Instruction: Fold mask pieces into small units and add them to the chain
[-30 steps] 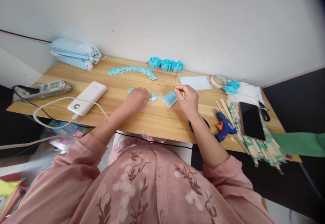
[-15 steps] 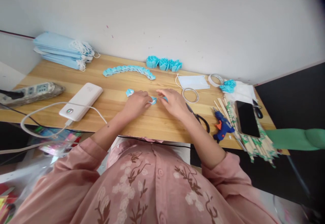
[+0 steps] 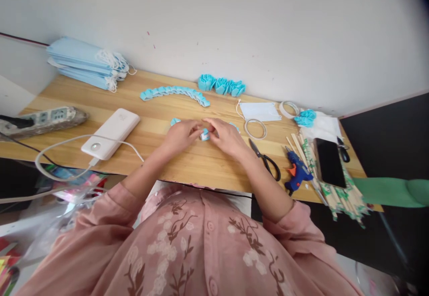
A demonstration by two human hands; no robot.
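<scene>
Close together over the middle of the table, both hands work at a small folded light-blue paper piece [image 3: 204, 135] with some white on it. My left hand [image 3: 181, 136] has curled fingers, thumb and fingertips closed at the piece's left side. From the right, my right hand [image 3: 225, 137] pinches it between thumb and fingers, hiding part of it. More folded blue paper [image 3: 174, 121] shows beyond my left hand, and another blue bit [image 3: 233, 126] peeks out behind my right. Whether these join under the hands I cannot tell. A curved blue folded paper chain [image 3: 174, 91] lies farther back.
Three blue paper roses [image 3: 221, 86] stand by the wall. To the right lie a tape roll [image 3: 255, 128], scissors [image 3: 266, 159], a glue gun [image 3: 296, 171], a phone [image 3: 330, 162] and wooden sticks [image 3: 342, 200]. Leftward are a power bank [image 3: 110, 134] and stacked masks [image 3: 83, 63].
My right hand has come leftward toward my left hand, and the blue piece now shows between both. A blue bit has appeared behind my right hand. The view has shifted slightly.
</scene>
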